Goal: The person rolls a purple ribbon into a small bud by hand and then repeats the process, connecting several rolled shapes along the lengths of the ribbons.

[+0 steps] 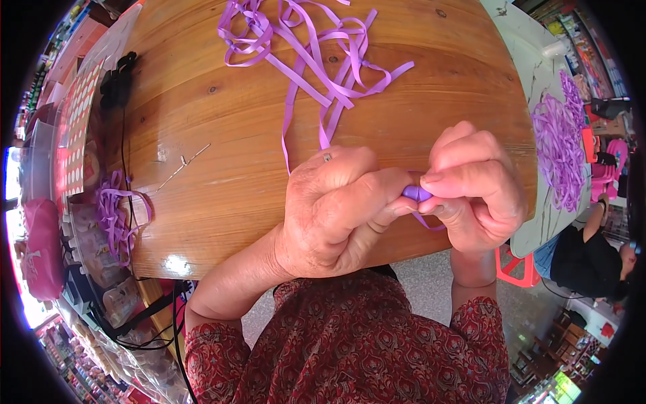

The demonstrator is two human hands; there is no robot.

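Between my two hands, above the near part of the wooden table [222, 168], a small piece of purple ribbon [417, 193] is pinched and looks folded or rolled. My left hand [343, 209] is closed, thumb and forefinger on the piece's left side; a ring shows on one finger. My right hand [478, 192] is closed too, its thumb and fingertips on the right side. Ribbon runs out below and behind my hands. Farther back lies a loose tangle of lighter purple ribbon [309, 50], with strands reaching toward my left hand.
Left of my hands lies a thin metal hook-like tool [184, 161]. Purple ribbon loops [114, 215] hang at the table's left edge, beside containers and a black cable [124, 141]. At right, a heap of purple ribbon [560, 145] lies on a white table; a person [592, 259] sits beyond.
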